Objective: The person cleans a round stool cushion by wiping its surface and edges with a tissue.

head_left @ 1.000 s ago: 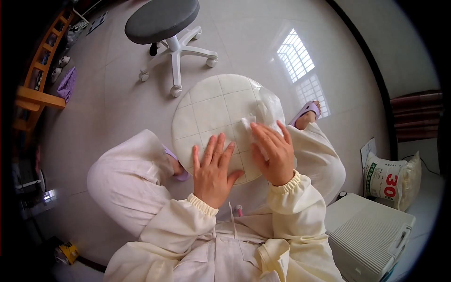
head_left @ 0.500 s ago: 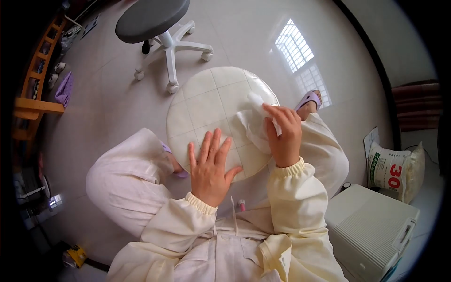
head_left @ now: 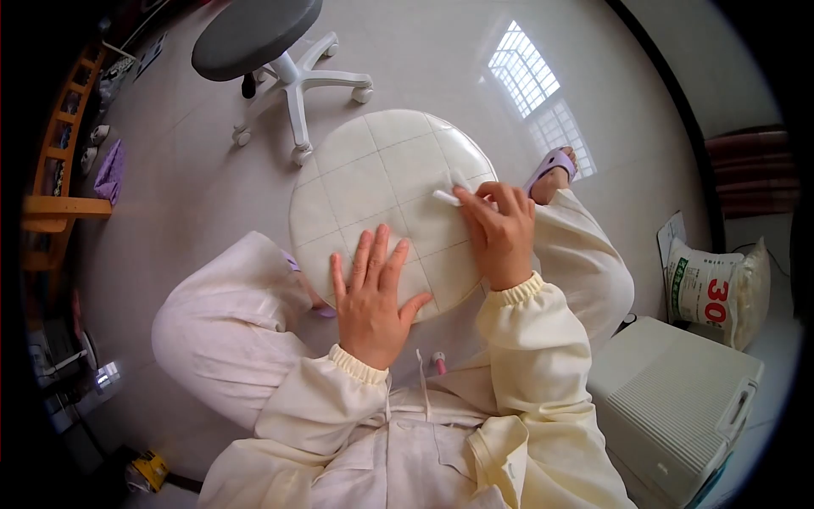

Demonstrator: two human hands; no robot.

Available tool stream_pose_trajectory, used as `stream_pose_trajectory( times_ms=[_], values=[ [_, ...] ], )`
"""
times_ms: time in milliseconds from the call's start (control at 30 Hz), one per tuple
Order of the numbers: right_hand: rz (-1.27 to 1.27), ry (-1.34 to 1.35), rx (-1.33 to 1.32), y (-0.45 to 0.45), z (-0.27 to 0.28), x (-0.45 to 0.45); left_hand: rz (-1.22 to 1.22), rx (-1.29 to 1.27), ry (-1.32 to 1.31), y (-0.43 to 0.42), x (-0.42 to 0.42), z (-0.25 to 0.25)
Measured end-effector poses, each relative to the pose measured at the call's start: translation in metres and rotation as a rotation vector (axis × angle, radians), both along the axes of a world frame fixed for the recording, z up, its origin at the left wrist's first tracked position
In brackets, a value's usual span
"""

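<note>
A round cream stool seat [head_left: 352, 182], its cover stitched into squares, stands between my knees. My left hand [head_left: 370, 307] lies flat on its near edge with the fingers spread, holding nothing. Over the seat's right side, my right hand [head_left: 502, 233] has its thumb and fingers closed on a white tissue [head_left: 446, 198]. Only a small folded end of the tissue shows past the fingertips, close to or touching the cover; the remainder is hidden by the hand.
A grey swivel stool [head_left: 254, 38] on white castors stands ahead to the left. At right are a pale ribbed case [head_left: 670, 399] and a printed plastic bag [head_left: 712, 293]. An orange wooden rack [head_left: 64, 153] and a purple bag [head_left: 110, 174] are at left.
The tissue, spread wide and hanging loose before, is now bunched small in my right fingers. My left hand stays flat on the seat. The whole view has shifted slightly.
</note>
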State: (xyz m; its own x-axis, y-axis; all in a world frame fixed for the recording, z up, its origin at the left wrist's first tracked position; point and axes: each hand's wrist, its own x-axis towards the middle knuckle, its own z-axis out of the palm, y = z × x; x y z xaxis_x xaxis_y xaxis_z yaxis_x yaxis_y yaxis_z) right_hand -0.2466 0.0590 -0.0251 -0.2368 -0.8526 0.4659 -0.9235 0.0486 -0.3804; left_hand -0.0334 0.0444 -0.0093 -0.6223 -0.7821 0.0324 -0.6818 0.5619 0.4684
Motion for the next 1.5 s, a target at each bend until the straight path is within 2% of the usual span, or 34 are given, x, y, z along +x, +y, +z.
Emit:
stream_pose_trajectory(
  times_ms=[33, 133, 167, 233, 300, 367, 400, 567, 633, 700, 800, 900, 1100, 1167, 1200, 1267, 1500],
  values=[
    [-0.001, 0.0, 0.0, 0.0, -0.002, -0.006, 0.003, -0.006, 0.005, 0.0, 0.0, -0.001],
    [-0.093, -0.38, -0.071, -0.001, -0.009, -0.023, 0.001, -0.012, 0.006, -0.001, 0.0, 0.0],
    [-0.089, -0.38, -0.073, -0.003, -0.009, -0.028, -0.003, -0.011, 0.0, -0.001, 0.0, 0.0],
    [-0.288, -0.463, -0.103, -0.008, -0.003, -0.035, -0.001, -0.006, 0.003, -0.001, 0.0, 0.001],
    [-0.281, -0.461, -0.158, -0.018, -0.002, -0.032, 0.0, -0.001, 0.005, -0.001, 0.0, 0.001],
    [-0.052, -0.364, -0.181, -0.029, -0.006, -0.023, 0.002, 0.011, -0.004, 0.0, 0.0, 0.002],
    [0.049, -0.199, -0.186, -0.033, -0.004, -0.017, 0.001, 0.01, -0.004, -0.001, 0.0, 0.002],
    [-0.013, -0.093, -0.09, -0.044, -0.002, -0.017, 0.004, -0.006, -0.001, 0.0, 0.0, 0.0],
    [-0.167, -0.053, -0.1, -0.045, -0.012, -0.036, 0.002, 0.001, 0.002, 0.0, 0.0, -0.001],
    [-0.213, -0.018, -0.097, -0.041, -0.016, -0.051, 0.004, 0.006, 0.006, -0.001, 0.001, -0.001],
    [-0.216, -0.47, -0.155, -0.037, -0.014, -0.06, 0.008, 0.002, 0.02, -0.001, 0.0, -0.003],
    [-0.071, -0.578, -0.108, -0.033, -0.014, -0.057, 0.01, -0.01, 0.011, 0.0, 0.0, -0.005],
    [-0.069, -0.487, 0.018, -0.015, -0.009, -0.048, 0.011, -0.036, -0.008, 0.002, 0.0, -0.007],
    [-0.077, -0.333, 0.093, -0.004, -0.004, -0.044, 0.008, -0.045, -0.016, 0.002, -0.001, -0.008],
    [-0.076, -0.329, 0.09, 0.002, -0.001, -0.041, 0.01, -0.048, -0.011, 0.002, -0.001, -0.009],
    [-0.057, -0.137, 0.044, 0.013, 0.004, -0.031, 0.007, -0.055, -0.013, 0.002, -0.001, -0.008],
    [-0.184, -0.186, 0.154, 0.062, 0.009, 0.009, 0.011, -0.057, -0.007, 0.003, -0.001, -0.008]
  ],
)
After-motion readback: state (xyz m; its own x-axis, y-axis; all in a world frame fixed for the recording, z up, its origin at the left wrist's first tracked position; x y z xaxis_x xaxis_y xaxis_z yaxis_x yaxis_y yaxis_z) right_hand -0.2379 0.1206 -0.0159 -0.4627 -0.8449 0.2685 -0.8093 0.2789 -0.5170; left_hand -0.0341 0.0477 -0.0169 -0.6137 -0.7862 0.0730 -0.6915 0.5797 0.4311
